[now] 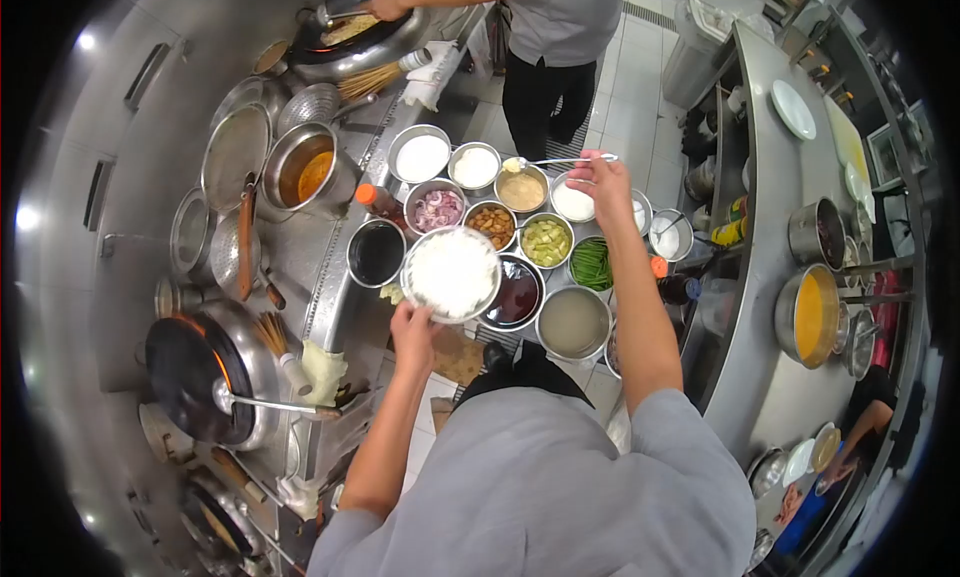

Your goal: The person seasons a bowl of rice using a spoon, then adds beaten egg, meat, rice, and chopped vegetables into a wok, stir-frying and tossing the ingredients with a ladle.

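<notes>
My left hand grips the near edge of a metal bowl filled with fluffy white food that looks like rice. The bowl is held above the cluster of metal containers. A long thin spoon is pinched in my right hand, its tip carrying a pale yellowish lump. That tip hangs over the far rim of a container of beige powder. Around the hands stand containers of sliced purple onion, brown pieces, chopped pale green vegetable, green strips and dark red liquid.
On the left stove sits a black wok with flame at its edge and a ladle inside. A pot of orange-brown liquid stands behind. Another person works at a far wok. A steel counter runs along the right.
</notes>
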Demonstrator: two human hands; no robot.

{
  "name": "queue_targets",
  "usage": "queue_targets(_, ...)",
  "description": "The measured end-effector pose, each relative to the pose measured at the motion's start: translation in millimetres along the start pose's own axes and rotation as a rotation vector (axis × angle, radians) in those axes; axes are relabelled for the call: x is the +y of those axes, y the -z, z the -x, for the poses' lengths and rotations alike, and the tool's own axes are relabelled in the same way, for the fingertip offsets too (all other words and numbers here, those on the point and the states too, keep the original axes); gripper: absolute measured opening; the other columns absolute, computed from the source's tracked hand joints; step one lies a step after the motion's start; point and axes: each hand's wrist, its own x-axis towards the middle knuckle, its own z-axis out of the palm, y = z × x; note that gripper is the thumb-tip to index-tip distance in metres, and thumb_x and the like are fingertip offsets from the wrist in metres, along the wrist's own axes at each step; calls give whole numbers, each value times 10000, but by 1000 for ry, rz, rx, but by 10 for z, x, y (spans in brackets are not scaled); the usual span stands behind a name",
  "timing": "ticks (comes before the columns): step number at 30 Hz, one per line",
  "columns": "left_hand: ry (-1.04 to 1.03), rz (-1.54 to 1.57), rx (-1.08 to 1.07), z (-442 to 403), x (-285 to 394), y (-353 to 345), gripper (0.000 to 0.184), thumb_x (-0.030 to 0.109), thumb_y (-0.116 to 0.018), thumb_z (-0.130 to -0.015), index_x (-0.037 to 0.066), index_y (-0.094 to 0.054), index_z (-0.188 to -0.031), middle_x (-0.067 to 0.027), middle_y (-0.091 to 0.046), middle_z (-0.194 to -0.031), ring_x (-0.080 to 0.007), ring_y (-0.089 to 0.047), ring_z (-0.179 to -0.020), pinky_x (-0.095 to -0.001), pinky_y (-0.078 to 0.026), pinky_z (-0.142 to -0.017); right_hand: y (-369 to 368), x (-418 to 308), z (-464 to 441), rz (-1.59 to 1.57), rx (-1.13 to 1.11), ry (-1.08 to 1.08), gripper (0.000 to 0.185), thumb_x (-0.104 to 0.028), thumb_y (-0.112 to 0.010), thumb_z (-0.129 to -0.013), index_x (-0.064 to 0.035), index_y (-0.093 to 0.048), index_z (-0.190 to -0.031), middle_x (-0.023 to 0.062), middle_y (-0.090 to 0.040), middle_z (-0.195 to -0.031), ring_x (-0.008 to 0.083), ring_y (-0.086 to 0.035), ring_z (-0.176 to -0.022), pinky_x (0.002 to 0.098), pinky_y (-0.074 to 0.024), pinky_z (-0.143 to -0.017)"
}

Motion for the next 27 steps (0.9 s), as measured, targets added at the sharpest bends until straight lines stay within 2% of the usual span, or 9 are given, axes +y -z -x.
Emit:
queue_targets(3,-61,-14,-112,-373,-51,-237,64,21,-522,-846,65,-478,-830,-50,-574,-883,-142,-616,-812,-292,-555,-696,-176,-406,369,29,-43,72,244,-202,-513,-978,31,-573,-1016,123,-611,-838,210,-656,-695,330,-600,-587)
queue_targets(5,-72,-65,-169,-550,-87,-431,103,23,-517,-854,77,-446,-802,-47,-551,-852,-139,-599,-793,-316,-571,-691,-300,-557,665,35,-58,93,209,-160,-521,-970,35,-591,-1001,115,-624,-846,188,-657,-698,304,-586,-583)
queue_targets(7,-47,11,-241,-642,-136,-657,110,23,-523,-853,76,-443,-800,-50,-541,-839,-140,-597,-799,-329,-577,-695,-340,-632,926,656,-66,541,147,-90,-543,-946,38,-609,-975,120,-643,-850,179,-657,-693,288,-559,-582)
queue_targets(8,-43,20,-261,-641,-169,-751,110,23,-523,-853,76,-443,-800,-50,-541,-839,-140,-597,-799,-329,-577,-695,-289,-718,1011,774,-2,735,109,-33,-559,-919,22,-635,-971,126,-657,-864,176,-651,-691,283,-528,-614)
queue_targets(13,19,105,-288,-420,-223,-1110,85,11,-530,-855,39,-470,-804,-67,-558,-846,-182,-629,-786,-342,-613,-689,572,-1216,976,938,296,979,136,-67,-571,-940,22,-659,-993,65,-672,-898,100,-610,-715,238,-510,-638)
queue_targets(16,58,80,-247,-195,-326,-1061,71,16,-539,-846,42,-479,-818,-69,-567,-889,-180,-628,-833,-345,-606,-718,1297,-1190,643,687,341,642,150,-129,-599,-923,-19,-679,-984,46,-695,-893,89,-601,-717,257,-493,-647)
queue_targets(20,118,24,-184,166,-477,-857,87,17,-545,-840,74,-479,-832,-48,-565,-890,-149,-613,-819,-319,-581,-664,2021,-884,184,673,326,388,214,-190,-553,-963,-25,-661,-1046,64,-685,-927,90,-597,-713,223,-510,-611)
queue_targets(22,163,19,-143,310,-536,-828,87,18,-543,-841,80,-483,-838,-42,-568,-886,-141,-612,-813,-310,-573,-648,2177,-697,45,581,136,114,272,-255,-519,-977,-32,-637,-1079,66,-682,-930,92,-587,-691,226,-507,-547)
queue_targets(27,150,19,-89,611,-577,-1014,70,24,-533,-848,72,-521,-897,-54,-604,-915,-138,-618,-801,-308,-567,-651,2141,-319,-151,661,-87,-40,273,-248,-486,-979,-37,-635,-1067,47,-684,-903,84,-583,-643,242,-487,-484)
